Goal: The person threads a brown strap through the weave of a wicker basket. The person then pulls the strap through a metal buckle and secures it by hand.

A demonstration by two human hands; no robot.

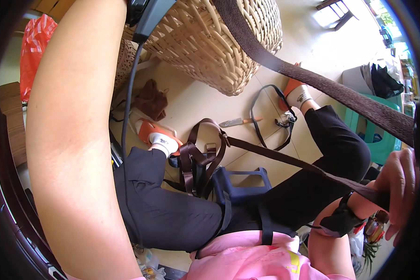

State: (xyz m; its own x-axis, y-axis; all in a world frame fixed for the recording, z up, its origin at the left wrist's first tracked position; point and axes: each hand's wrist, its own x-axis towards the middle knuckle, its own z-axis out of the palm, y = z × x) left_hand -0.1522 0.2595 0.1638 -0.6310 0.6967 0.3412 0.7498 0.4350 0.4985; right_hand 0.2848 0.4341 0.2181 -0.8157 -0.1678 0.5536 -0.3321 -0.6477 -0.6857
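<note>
My right hand [399, 189], at the right rim, has its fingers closed on a brown webbing strap [284, 158]. That strap runs down left to a looped bundle of webbing with a metal buckle [211, 150] on the floor. A wider brown strap [322, 84] slants across from the top of a woven wicker basket [210, 44] to the right rim, above my right hand. My left arm reaches up the left side past the basket. The hand at its end lies beyond the top edge; only a dark device with a cable [147, 21] shows at the wrist.
Between my feet lie a knife [238, 122] with an orange handle and a black strap [266, 142] with a buckle. A dark blue plastic stool [263, 179] is under me. A green stool [378, 116] stands right, a red bag [35, 51] left, a brown cloth [151, 100] by my left foot.
</note>
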